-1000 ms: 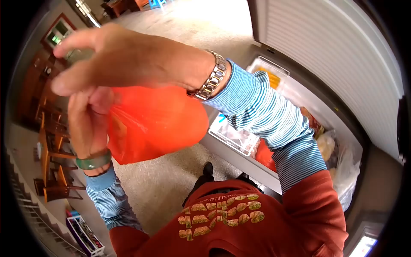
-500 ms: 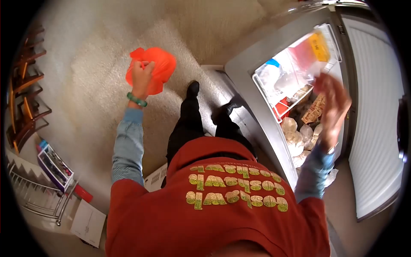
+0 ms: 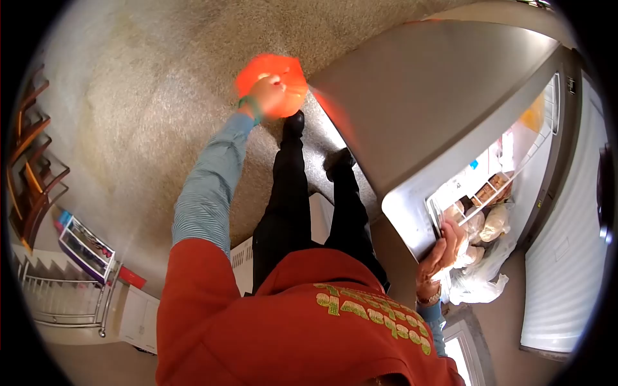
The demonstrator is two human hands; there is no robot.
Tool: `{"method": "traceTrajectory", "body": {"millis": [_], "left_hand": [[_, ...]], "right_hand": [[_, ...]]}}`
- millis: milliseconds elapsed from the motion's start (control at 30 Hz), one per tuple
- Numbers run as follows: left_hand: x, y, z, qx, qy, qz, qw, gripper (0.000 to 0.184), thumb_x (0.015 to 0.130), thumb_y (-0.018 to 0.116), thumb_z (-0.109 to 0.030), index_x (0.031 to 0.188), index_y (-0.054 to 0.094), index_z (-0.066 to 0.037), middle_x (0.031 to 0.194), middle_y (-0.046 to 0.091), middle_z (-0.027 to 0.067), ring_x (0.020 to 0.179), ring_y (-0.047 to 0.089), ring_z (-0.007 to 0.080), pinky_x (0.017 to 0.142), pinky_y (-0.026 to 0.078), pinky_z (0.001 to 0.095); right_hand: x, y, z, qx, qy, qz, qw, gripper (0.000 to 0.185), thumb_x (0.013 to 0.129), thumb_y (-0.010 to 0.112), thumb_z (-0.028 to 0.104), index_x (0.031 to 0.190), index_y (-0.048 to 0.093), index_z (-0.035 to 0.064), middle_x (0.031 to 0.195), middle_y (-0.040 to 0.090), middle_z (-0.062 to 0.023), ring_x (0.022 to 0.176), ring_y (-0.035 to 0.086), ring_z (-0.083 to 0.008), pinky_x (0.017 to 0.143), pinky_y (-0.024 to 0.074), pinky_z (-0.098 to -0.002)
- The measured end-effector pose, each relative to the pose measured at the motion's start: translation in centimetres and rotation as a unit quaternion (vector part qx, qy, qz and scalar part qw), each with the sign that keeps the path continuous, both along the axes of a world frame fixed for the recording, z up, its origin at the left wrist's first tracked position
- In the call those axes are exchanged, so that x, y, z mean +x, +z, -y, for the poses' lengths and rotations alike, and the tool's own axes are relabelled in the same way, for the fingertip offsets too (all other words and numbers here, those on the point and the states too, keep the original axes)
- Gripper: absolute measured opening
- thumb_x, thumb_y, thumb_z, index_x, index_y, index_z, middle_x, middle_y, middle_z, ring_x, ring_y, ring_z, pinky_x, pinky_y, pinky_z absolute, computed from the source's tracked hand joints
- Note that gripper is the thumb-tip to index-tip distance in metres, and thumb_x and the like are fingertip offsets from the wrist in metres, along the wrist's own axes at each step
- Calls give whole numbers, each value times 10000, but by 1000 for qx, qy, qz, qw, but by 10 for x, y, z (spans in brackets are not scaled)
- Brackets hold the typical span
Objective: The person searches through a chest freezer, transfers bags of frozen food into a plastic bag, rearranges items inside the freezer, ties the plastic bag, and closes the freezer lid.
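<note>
My left hand [image 3: 268, 94] is closed around the gathered top of an orange plastic bag [image 3: 290, 74], held out in front of me above the floor. The bag is smeared by motion. At the near end of an open chest freezer [image 3: 412, 199], my right hand [image 3: 439, 262] rests with bent, parted fingers by the inner rim and the white wire basket [image 3: 432, 207]. No object shows in it. Beside its fingers lie several pale wrapped bundles [image 3: 496, 223]. A yellow-orange packet [image 3: 533, 116] is at the freezer's far end.
The freezer's ribbed white lid [image 3: 560, 238] stands open at the right. A white plastic bag [image 3: 479, 288] bulges near the freezer's near end. Wooden chairs [image 3: 32, 180] stand at the far left, above a metal railing [image 3: 67, 315] and a white cabinet [image 3: 138, 318].
My right hand has come down from above the freezer's contents to its near rim. My left hand has moved right with the orange bag. The view has shifted, showing more of the freezer's grey side.
</note>
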State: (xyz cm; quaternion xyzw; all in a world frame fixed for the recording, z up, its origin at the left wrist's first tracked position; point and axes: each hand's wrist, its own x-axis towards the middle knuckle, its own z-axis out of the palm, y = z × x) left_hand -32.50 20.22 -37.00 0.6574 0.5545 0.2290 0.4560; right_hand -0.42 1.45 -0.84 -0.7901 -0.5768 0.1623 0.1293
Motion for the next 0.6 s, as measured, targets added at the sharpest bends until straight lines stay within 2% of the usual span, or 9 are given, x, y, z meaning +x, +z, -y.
{"method": "traceTrajectory", "body": {"millis": [67, 100, 133, 200, 300, 433, 467, 567, 600], "left_hand": [[17, -15, -11, -35, -93, -80, 992, 152, 840, 512, -161, 816, 557, -17, 749, 534, 148, 694, 540, 255, 639, 435, 350], [24, -20, -17, -35, -98, -80, 991, 152, 840, 512, -161, 816, 557, -17, 749, 534, 148, 694, 540, 255, 639, 435, 350], [31, -24, -24, -125, -98, -65, 985, 142, 833, 514, -156, 831, 568, -25, 776, 553, 158, 712, 553, 271, 653, 441, 362], [44, -30, -36, -215, -101, -53, 970, 136, 826, 516, -150, 846, 579, -32, 802, 572, 167, 730, 566, 287, 666, 447, 373], [62, -20, -63, -68, -333, -265, 902, 208, 767, 503, -165, 913, 613, -66, 926, 624, 186, 923, 593, 329, 769, 463, 434], [88, -20, -86, -75, -405, -252, 876, 160, 721, 549, -56, 868, 612, -52, 961, 581, 164, 931, 563, 349, 751, 450, 457], [95, -23, -87, -52, -420, -282, 861, 191, 694, 559, -44, 876, 618, -51, 1048, 561, 151, 968, 560, 339, 780, 457, 442], [108, -78, -84, -22, -433, -341, 834, 234, 746, 548, -106, 961, 639, -83, 1110, 574, 153, 976, 591, 295, 797, 466, 414], [111, -77, -85, -15, -428, -360, 829, 248, 776, 540, -134, 995, 648, -95, 1114, 592, 151, 978, 605, 275, 807, 465, 399]], "right_hand": [[-1, -1, -2, 7, -2, 10, 1000, 313, 885, 353, 192, 971, 555, -31, 1029, 540, -197, 966, 525, -332, 865, 396, -414], [-1, -4, -1, 17, -3, 22, 1000, 329, 890, 347, 215, 958, 556, -29, 1009, 547, -197, 942, 531, -332, 848, 400, -416], [-1, -4, 0, 16, -9, 19, 1000, 335, 899, 348, 216, 954, 556, -41, 1014, 547, -198, 940, 530, -323, 843, 407, -401], [0, -4, -2, 13, -12, 19, 1000, 349, 905, 341, 222, 947, 557, -49, 1019, 547, -200, 927, 533, -310, 835, 415, -386], [-1, -3, -3, -3, -28, 32, 999, 359, 901, 332, 234, 926, 559, -44, 1001, 550, -199, 913, 533, -303, 826, 416, -384], [-1, 1, -4, -44, -24, 34, 998, 336, 885, 309, 202, 967, 537, -31, 1005, 522, -209, 940, 514, -339, 837, 403, -424], [-2, 2, -5, -51, -22, 38, 998, 332, 883, 312, 200, 971, 530, -34, 1001, 519, -211, 933, 509, -340, 833, 403, -425], [-3, 3, -8, -72, -33, 46, 996, 345, 867, 301, 203, 954, 526, -45, 990, 514, -220, 910, 505, -345, 811, 413, -424], [-2, 2, -7, -72, -36, 55, 995, 355, 858, 301, 215, 943, 527, -45, 974, 515, -221, 895, 506, -342, 795, 418, -424]]}}
